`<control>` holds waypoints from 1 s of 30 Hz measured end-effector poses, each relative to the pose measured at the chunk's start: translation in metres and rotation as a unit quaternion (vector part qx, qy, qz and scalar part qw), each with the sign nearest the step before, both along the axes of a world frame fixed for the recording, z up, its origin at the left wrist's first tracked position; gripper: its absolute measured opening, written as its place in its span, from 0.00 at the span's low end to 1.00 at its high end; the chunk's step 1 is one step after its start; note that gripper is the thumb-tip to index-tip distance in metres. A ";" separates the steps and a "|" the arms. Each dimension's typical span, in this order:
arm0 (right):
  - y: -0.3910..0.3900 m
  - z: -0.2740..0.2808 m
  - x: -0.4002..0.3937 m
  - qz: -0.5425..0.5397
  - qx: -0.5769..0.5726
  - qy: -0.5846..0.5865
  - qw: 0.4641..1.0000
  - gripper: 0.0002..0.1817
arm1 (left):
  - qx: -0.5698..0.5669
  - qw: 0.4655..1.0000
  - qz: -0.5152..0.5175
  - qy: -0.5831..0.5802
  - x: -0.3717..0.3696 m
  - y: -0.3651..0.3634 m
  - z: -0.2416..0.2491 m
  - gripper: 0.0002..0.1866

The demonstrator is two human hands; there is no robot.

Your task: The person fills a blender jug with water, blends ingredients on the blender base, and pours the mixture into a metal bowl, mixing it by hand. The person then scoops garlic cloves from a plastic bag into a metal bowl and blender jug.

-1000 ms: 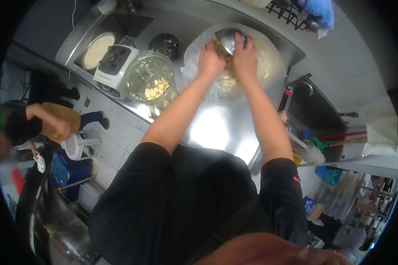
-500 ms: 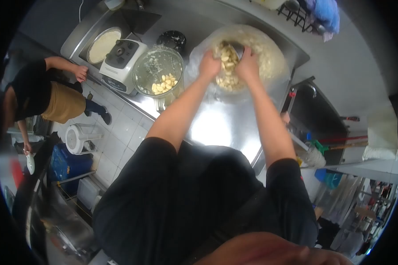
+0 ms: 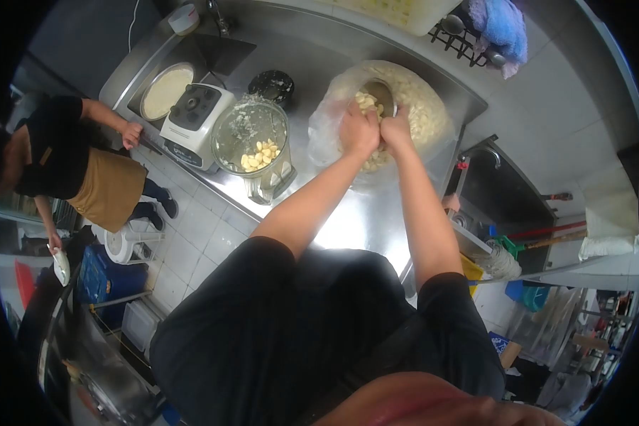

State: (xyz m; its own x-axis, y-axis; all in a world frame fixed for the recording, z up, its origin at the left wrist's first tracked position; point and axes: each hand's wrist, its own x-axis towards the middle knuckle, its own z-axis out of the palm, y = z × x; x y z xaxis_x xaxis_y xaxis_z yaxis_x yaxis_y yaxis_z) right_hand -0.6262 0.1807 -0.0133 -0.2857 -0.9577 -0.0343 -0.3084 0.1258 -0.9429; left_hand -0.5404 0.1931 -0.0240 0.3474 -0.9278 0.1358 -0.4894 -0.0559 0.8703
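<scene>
A round metal bowl (image 3: 384, 94) with peeled garlic cloves (image 3: 366, 101) in it is tilted inside a large clear plastic bag (image 3: 325, 106) full of more pale cloves. My right hand (image 3: 396, 129) grips the bowl's near rim, fingers closed. Close beside it, my left hand (image 3: 360, 131) is curled against the cloves at the bowl's near left side; its fingertips are hidden. To the left stands a blender jar (image 3: 270, 128), smeared with white bits and partly filled with whole garlic cloves.
A white blender base (image 3: 197, 117) and a black lid (image 3: 272, 86) sit left on the steel counter (image 3: 348, 216). Behind the base is a round pan (image 3: 167, 92) of pale contents. A co-worker (image 3: 85, 153) stands at left. A sink tap (image 3: 491, 153) is at right.
My left hand has moved right and nearer to me, beside the right hand. The bowl has turned, showing more of its inside. The co-worker has shifted slightly.
</scene>
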 end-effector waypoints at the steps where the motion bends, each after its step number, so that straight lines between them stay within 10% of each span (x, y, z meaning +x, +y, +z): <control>1: 0.003 0.003 0.000 -0.012 0.019 -0.144 0.989 0.31 | -0.027 0.999 -0.019 -0.015 -0.002 -0.006 0.000 0.28; 15: 0.059 0.077 -0.009 -0.087 -0.086 -0.225 0.967 0.33 | -0.219 0.962 -0.164 0.020 -0.026 -0.001 0.060 0.34; 24: 0.079 0.114 0.082 0.074 -0.194 -0.241 0.948 0.36 | -0.339 0.939 -0.040 -0.042 0.079 0.031 0.114 0.30; 30: 0.079 0.091 0.170 0.167 -0.374 0.052 0.911 0.39 | -0.379 0.922 0.067 -0.050 0.189 0.058 0.098 0.27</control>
State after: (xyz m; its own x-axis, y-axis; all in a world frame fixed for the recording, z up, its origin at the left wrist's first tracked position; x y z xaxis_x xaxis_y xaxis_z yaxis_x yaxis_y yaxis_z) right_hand -0.4564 0.2596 0.0775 0.0603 -0.7368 0.6734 -0.3040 -0.6561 -0.6907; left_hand -0.3512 0.2516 0.0739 0.4035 -0.5025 0.7646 -0.6019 0.4836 0.6355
